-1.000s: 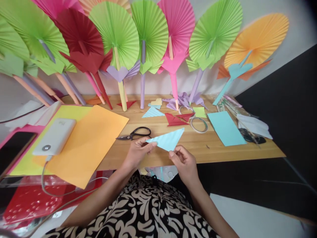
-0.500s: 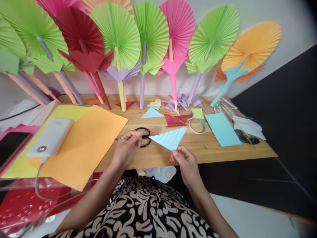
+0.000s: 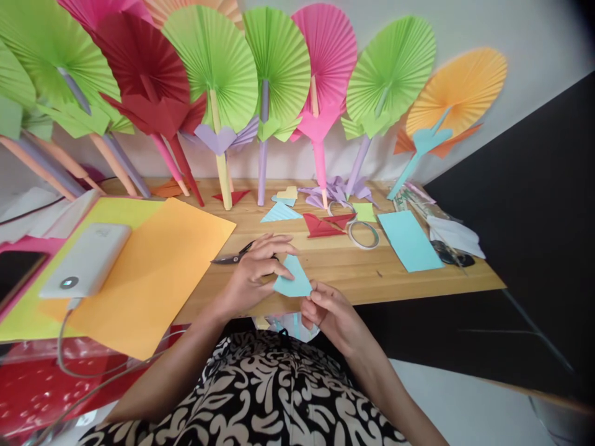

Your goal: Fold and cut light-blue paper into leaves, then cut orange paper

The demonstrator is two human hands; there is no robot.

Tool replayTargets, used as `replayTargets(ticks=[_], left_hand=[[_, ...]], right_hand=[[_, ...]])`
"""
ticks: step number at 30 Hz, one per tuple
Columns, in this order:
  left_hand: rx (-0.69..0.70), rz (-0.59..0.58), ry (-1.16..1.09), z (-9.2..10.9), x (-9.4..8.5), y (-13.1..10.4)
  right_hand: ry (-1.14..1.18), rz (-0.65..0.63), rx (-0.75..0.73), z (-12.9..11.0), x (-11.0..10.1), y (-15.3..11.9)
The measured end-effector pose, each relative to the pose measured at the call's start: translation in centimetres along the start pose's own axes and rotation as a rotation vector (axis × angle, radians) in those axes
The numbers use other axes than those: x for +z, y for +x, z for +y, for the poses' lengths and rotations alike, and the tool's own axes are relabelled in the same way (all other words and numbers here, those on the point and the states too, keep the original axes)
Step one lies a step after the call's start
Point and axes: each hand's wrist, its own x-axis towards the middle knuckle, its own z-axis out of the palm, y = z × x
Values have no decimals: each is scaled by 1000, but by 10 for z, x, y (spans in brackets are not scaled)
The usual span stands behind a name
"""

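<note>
A light blue piece of folded paper (image 3: 294, 280) is held between both hands above the table's front edge. My left hand (image 3: 258, 269) grips its left side, thumb below and fingers over the top. At the lower right corner, the fingertips of my right hand (image 3: 325, 306) pinch the paper. Black scissors (image 3: 227, 259) lie behind my left hand, which covers most of their handles. Beyond the hands rest a light blue pleated triangle (image 3: 281, 212), red folded pieces (image 3: 320, 225) and a roll of tape (image 3: 364, 235).
Paper fans, among them a green one (image 3: 276, 68), lean on the wall in a row. Orange paper (image 3: 186, 248) lies left, with a white power bank (image 3: 86, 260) and its cable. A light blue sheet (image 3: 410, 240) lies to the right, near the table's edge.
My left hand has moved right, from beside the scissors onto the blue paper. The paper has turned in my hands and come closer to me; its pleated face no longer shows.
</note>
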Motion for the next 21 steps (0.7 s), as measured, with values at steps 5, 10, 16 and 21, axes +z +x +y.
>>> replayTargets(ticks=[5, 10, 16, 21], left_hand=[[-237, 241, -127, 4, -14, -6], [-602, 824, -347, 3, -29, -18], [-800, 798, -323, 0, -17, -38], [-842, 756, -298, 0, -11, -46]], right_hand=[[-210, 86, -61, -4, -8, -1], [-950, 201, -395, -12, -6, 20], [-1679, -149, -774, -2, 25, 85], [-1868, -246, -653, 1, 43, 104]])
